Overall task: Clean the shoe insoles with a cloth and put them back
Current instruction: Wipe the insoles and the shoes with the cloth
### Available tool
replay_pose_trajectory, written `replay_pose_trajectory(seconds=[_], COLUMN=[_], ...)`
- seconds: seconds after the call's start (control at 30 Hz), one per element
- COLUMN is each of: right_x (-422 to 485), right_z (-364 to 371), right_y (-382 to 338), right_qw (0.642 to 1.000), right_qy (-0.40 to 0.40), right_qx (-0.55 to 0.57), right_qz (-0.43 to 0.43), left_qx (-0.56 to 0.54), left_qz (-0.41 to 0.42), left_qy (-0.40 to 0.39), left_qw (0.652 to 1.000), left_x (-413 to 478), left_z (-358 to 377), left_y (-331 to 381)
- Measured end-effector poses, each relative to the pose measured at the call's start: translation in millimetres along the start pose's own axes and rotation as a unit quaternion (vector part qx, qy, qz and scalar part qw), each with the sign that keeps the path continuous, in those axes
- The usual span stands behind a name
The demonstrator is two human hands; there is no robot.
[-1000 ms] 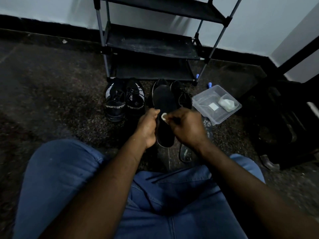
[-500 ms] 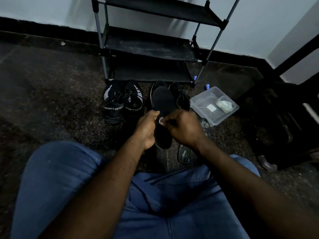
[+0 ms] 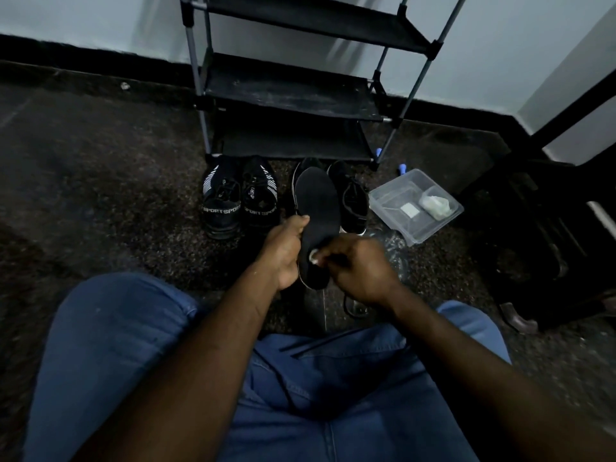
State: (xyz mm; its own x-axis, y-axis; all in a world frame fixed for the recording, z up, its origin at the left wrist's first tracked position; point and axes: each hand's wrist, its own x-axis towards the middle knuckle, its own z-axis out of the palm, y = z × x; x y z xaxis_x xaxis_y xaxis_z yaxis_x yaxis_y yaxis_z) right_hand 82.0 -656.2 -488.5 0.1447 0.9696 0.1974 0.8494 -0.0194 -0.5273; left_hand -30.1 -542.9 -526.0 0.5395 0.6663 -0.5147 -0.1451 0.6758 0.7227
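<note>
Centre frame: my left hand [image 3: 286,251] grips the black insole [image 3: 316,201], my right hand [image 3: 360,271] pinches a pale cloth [image 3: 314,256] to its heel; cleaning looks midway, refitting in the shoes [image 3: 353,201] not yet done

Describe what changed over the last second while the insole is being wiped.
The right hand slid the white cloth down the insole, toward its near end. The left hand keeps gripping the insole; the shoes and clear container have not moved.
</note>
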Motion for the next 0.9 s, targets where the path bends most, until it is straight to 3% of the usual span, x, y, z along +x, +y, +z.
replay_pose_trajectory(seconds=[0.07,0.13,0.33,0.5,0.57,0.67,0.73,0.83,0.9], right_x=[7.8,15.6,2.2,-7.4,-6.8,-7.7,-7.8,-8.8,-6.9], right_z=[-5.1,0.6,34.8,24.6,11.2,2.9,5.1,15.9,22.4], right_y=[1.6,-1.7,-26.5,-14.0,-8.2,2.5,5.4,-3.3,-6.9], right_qw=[0.995,0.993,0.999,1.0,0.996,0.975,0.959,0.921,0.913], right_qy=[0.085,0.111,0.033,-0.008,-0.035,0.05,0.067,0.027,0.049], right_qx=[0.014,-0.01,-0.021,0.025,0.069,0.145,0.182,0.297,0.314], right_qz=[0.041,0.049,0.002,0.013,0.054,0.159,0.208,0.252,0.256], left_qx=[0.008,0.013,0.001,-0.021,-0.045,-0.071,-0.081,-0.113,-0.127], left_qz=[-0.006,-0.016,-0.004,-0.002,0.007,0.024,0.032,0.039,0.041], left_qy=[-0.01,-0.019,0.022,0.009,0.005,-0.003,-0.006,-0.031,-0.066], left_qw=[1.0,1.0,1.0,1.0,0.999,0.997,0.996,0.992,0.989], left_x=[1.0,0.9,2.4,0.4,0.9,1.7,0.5,-0.5,-1.6], left_z=[-0.4,1.1,-2.0,3.7,4.8,4.7,5.9,5.3,2.2], left_y=[-0.8,-4.9,-0.7,-3.9,-0.6,4.7,6.2,6.9,6.7])
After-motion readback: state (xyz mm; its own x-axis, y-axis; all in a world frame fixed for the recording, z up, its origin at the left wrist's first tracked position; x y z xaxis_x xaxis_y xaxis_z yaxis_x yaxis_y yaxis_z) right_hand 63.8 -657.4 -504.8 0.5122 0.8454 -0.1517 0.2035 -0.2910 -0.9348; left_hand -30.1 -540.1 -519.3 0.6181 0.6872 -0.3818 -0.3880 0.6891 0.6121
